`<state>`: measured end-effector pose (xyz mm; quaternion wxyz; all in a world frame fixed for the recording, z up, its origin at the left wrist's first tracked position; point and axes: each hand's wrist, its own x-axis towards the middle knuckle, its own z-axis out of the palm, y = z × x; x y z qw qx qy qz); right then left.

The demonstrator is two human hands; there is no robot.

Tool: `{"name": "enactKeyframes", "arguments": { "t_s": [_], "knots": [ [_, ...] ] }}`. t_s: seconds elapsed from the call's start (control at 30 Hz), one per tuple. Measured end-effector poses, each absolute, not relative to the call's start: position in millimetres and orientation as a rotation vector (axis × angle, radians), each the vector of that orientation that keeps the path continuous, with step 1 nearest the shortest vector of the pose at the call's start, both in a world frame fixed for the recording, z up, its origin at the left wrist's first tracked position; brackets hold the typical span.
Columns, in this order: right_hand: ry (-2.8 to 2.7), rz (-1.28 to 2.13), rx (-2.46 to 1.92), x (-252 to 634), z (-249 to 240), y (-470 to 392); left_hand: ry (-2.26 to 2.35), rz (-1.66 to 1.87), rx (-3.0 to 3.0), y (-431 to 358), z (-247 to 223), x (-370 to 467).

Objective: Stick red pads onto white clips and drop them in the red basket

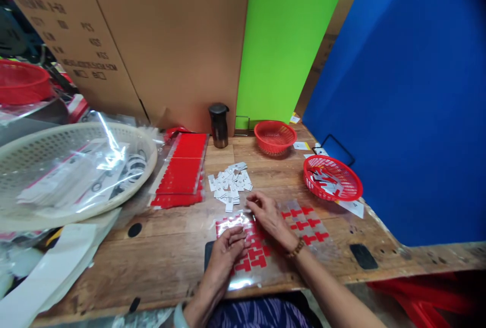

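A clear plastic sheet with red T-shaped stickers (pixel 256 257) lies at the table's front edge. My left hand (pixel 228 249) rests over its left part, fingers curled and thumb close to them; anything between them is too small to make out. My right hand (pixel 269 216) reaches across the sheet's top edge. Its thumb and fingertips are drawn together just beside a loose pile of small white printed cards (pixel 230 183), and what they pinch, if anything, does not show. More red stickers on clear backing (pixel 307 224) lie to the right, partly under my right forearm.
Behind the cards stand a dark lidded jug (pixel 219 125) and a red basket (pixel 275 138). Another red basket (pixel 334 178) holds white and red pieces. Left are stacked red sheets (pixel 182 166) and a large white basket (pixel 150 166) with bagged items. Cardboard (pixel 170 39) and a blue panel (pixel 410 115) border the table.
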<state>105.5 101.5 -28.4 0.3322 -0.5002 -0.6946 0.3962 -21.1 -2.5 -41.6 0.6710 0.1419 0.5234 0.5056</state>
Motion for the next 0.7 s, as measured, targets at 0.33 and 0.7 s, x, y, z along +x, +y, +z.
{"name": "enactKeyframes", "arguments": {
  "t_s": [0.33, 0.7],
  "knots": [
    [-1.878, 0.936, -1.472, 54.9, -43.3, 143.8, 1.179, 1.154, 0.334, -3.1, -52.7, -20.9],
    [-1.566, 1.322, -1.381, 92.8, -37.6, 102.2, 1.188, 1.276, 0.262, 4.1, -29.4, -17.8]
  ]
}}
